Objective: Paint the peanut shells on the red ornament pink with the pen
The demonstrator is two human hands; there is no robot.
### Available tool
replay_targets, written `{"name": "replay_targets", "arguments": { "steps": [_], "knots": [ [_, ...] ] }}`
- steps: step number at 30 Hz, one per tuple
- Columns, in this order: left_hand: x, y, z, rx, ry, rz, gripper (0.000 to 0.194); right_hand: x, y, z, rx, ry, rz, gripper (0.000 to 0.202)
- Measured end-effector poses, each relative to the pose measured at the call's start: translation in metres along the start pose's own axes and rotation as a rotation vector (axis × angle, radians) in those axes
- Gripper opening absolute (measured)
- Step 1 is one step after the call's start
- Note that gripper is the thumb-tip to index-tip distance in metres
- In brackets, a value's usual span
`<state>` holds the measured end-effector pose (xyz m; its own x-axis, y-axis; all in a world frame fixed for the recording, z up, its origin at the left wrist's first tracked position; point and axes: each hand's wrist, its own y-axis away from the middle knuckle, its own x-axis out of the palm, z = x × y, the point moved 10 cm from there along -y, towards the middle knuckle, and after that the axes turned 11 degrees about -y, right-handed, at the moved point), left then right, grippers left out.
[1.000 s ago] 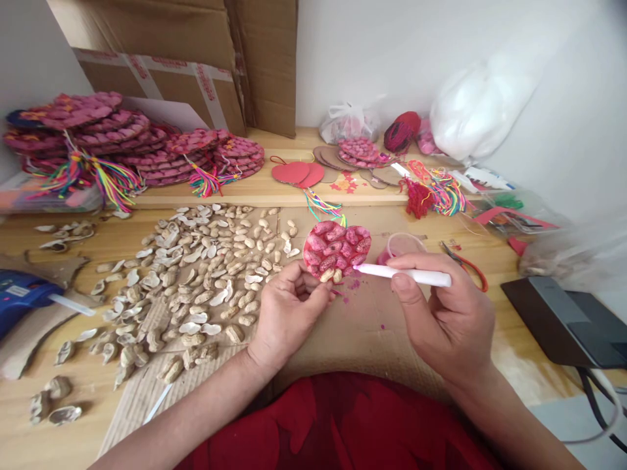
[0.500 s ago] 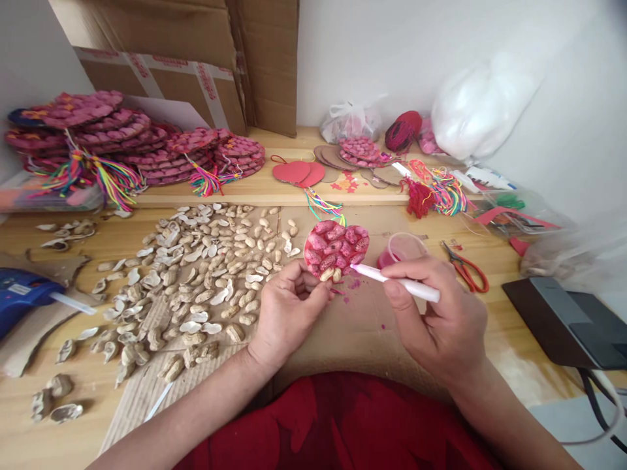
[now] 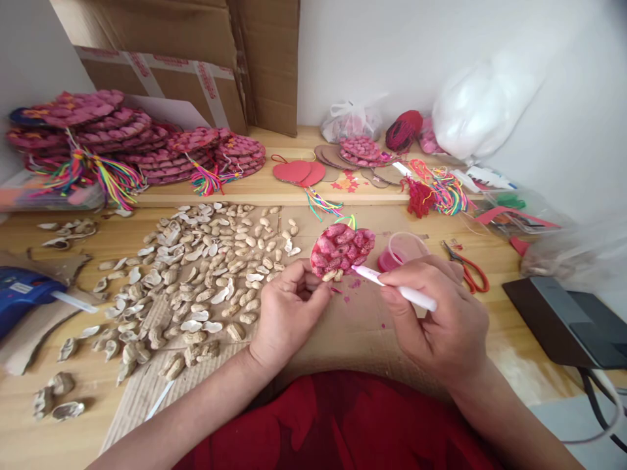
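Observation:
My left hand [image 3: 294, 303] pinches the lower left edge of a heart-shaped peanut ornament [image 3: 343, 247]. Most of its peanut shells are coloured pink-red; those at the bottom tip are still pale tan. Green and yellow strings show at its top. Between the fingers and thumb of my right hand [image 3: 441, 313] is a white pen-like brush [image 3: 414, 297], its pink tip touching the ornament's lower right side. Just behind that hand stands a clear plastic cup [image 3: 409, 243] with pink liquid in it, partly covered by my fingers.
Loose peanuts and shells [image 3: 210, 261] spread over the cardboard at left. A blue glue gun [image 3: 27, 297] lies far left. Orange-handled pliers [image 3: 467, 267] and a dark device [image 3: 563, 320] are at right. Finished pink ornaments [image 3: 98, 137] are stacked on the back shelf.
The ornament has shifted slightly right and tilted in my left hand. The brush has moved a little lower and left, its tip still against the shells.

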<state>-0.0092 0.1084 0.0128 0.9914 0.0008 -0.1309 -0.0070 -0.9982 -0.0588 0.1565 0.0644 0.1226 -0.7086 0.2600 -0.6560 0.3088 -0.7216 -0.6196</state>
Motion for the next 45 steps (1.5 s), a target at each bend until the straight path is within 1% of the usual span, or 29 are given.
{"name": "replay_targets", "arguments": {
  "steps": [5,9,14,19,22,26,29,32,34,36,38,41,42,44,45],
  "knots": [
    [-0.001,0.001,-0.002,0.028,-0.015,-0.008,0.012,0.005,0.0,-0.002,0.036,-0.031,0.046,0.011],
    [-0.002,0.002,-0.002,0.033,-0.034,-0.011,0.013,-0.001,-0.001,-0.001,0.027,0.003,-0.008,0.011],
    [-0.002,0.002,-0.003,0.051,-0.059,-0.009,0.014,-0.001,-0.001,-0.002,0.044,-0.041,0.002,0.011],
    [-0.001,0.002,-0.004,0.044,-0.046,0.002,0.013,-0.003,-0.004,-0.001,0.051,-0.005,-0.012,0.01],
    [-0.001,0.0,-0.002,0.009,0.002,0.0,0.011,-0.007,-0.006,0.0,0.039,-0.001,-0.039,0.009],
    [-0.001,-0.002,0.008,-0.082,0.1,0.007,0.008,-0.012,-0.005,-0.007,0.062,-0.098,-0.087,0.012],
    [0.001,-0.002,0.02,-0.191,0.258,0.014,0.016,-0.011,-0.003,-0.016,0.094,-0.161,-0.097,0.014],
    [0.004,-0.002,0.029,-0.276,0.367,0.018,0.02,-0.011,-0.001,-0.019,0.101,-0.149,-0.093,0.013],
    [0.005,-0.002,0.03,-0.29,0.39,0.019,0.021,-0.016,0.0,-0.02,0.109,-0.122,-0.12,0.012],
    [0.005,-0.002,0.028,-0.287,0.394,0.021,0.021,-0.029,0.0,-0.022,0.123,-0.095,-0.191,0.01],
    [0.005,-0.002,0.026,-0.285,0.391,0.025,0.022,-0.047,0.001,-0.029,0.159,-0.071,-0.295,0.008],
    [0.004,-0.001,0.024,-0.297,0.388,0.027,0.024,-0.07,0.003,-0.052,0.256,-0.035,-0.416,0.008],
    [0.004,-0.001,0.024,-0.304,0.382,0.026,0.024,-0.072,0.001,-0.061,0.288,-0.003,-0.397,0.009],
    [0.004,-0.001,0.025,-0.316,0.367,0.021,0.024,-0.063,-0.005,-0.073,0.295,0.082,-0.261,0.013],
    [0.003,-0.001,0.026,-0.32,0.36,0.019,0.023,-0.061,-0.007,-0.079,0.295,0.114,-0.225,0.014]
  ]
}}
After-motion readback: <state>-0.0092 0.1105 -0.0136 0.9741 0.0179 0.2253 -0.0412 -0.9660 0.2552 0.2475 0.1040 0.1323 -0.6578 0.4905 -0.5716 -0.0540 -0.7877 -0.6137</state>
